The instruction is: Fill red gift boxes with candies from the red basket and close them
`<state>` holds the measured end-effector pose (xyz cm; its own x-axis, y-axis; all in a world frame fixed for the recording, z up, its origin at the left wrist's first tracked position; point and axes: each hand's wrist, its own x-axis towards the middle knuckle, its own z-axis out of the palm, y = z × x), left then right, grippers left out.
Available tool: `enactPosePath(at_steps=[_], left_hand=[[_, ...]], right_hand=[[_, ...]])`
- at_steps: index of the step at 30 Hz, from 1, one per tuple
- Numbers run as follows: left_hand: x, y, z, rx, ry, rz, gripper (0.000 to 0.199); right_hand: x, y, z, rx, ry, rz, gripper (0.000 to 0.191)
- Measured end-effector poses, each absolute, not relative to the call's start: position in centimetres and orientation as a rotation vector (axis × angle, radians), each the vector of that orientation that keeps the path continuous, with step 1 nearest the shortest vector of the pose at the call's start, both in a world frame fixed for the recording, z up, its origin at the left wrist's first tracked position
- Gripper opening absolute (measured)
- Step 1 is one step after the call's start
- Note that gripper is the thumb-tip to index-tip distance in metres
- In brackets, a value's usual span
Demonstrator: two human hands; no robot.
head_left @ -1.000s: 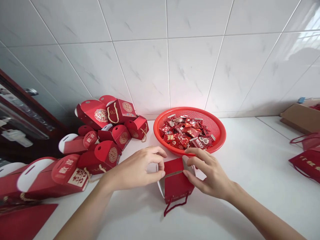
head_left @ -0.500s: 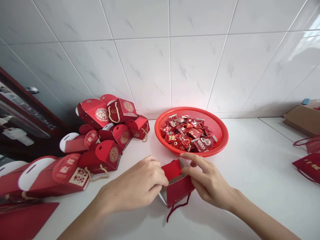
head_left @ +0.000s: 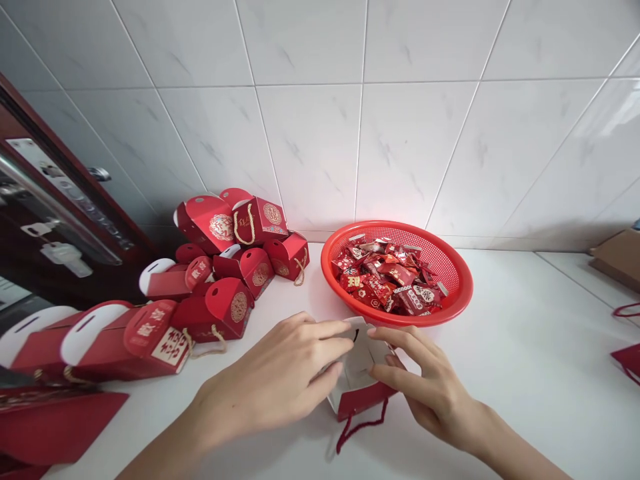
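Note:
A small red box (head_left: 367, 399) with a white inside stands on the white tabletop, its top open and a dark red cord hanging at its near side. Around its left edge are the fingers of my left hand (head_left: 280, 373), which grips the box wall. On the other side my right hand (head_left: 430, 383) holds the box's right wall, thumb and fingers at the rim. Just behind the box is a red mesh basket (head_left: 459, 297) with several red wrapped sweets (head_left: 400, 275) in it.
Several red gift boxes (head_left: 215, 313) with rope handles are grouped at the left. A dark door with keys (head_left: 65, 257) is at the far left. A cardboard box (head_left: 620, 257) and red bags (head_left: 627, 360) lie at the right edge, and a tiled wall rises behind.
The red inner flap has moved out of the opening, and the box's white inside now shows. Both hands have shifted slightly at its rim. The view has turned a little left.

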<state>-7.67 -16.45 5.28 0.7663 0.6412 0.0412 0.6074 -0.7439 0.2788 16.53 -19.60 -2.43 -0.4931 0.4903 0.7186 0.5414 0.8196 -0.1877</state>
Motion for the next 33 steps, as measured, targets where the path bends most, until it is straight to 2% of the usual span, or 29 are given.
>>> enactPosePath(at_steps=[2,6,9,17,27,29,33], left_hand=[[-7.6,-16.4,5.1,2.683,1.035,0.168,0.033],[-7.1,-16.4,4.9,2.596,1.069,0.137,0.053],[-6.8,-16.3,5.1,2.557,1.076,0.111,0.059],[-6.7,-15.8,4.8,2.52,1.053,0.053,0.086],[-6.9,-15.4,4.4,2.49,0.99,0.04,0.105],[-7.1,-15.2,4.6,2.484,0.963,0.046,0.106],[-7.6,-15.0,4.7,2.487,0.953,0.038,0.081]], right_hand=[[16.7,-19.7,-2.3,-0.721,-2.185,-0.058,0.036],[17.1,-20.0,-1.5,-0.636,-2.219,0.133,0.037],[17.1,-20.3,-0.9,-0.626,-2.268,0.258,0.032],[16.7,-20.8,-0.9,-0.573,-2.414,-0.061,0.022],[15.7,-20.8,-1.9,-0.529,-2.405,-0.252,0.037],[15.7,-20.8,-2.1,-0.533,-2.405,-0.23,0.033],[15.8,-21.1,-1.8,-0.561,-2.425,-0.081,0.025]])
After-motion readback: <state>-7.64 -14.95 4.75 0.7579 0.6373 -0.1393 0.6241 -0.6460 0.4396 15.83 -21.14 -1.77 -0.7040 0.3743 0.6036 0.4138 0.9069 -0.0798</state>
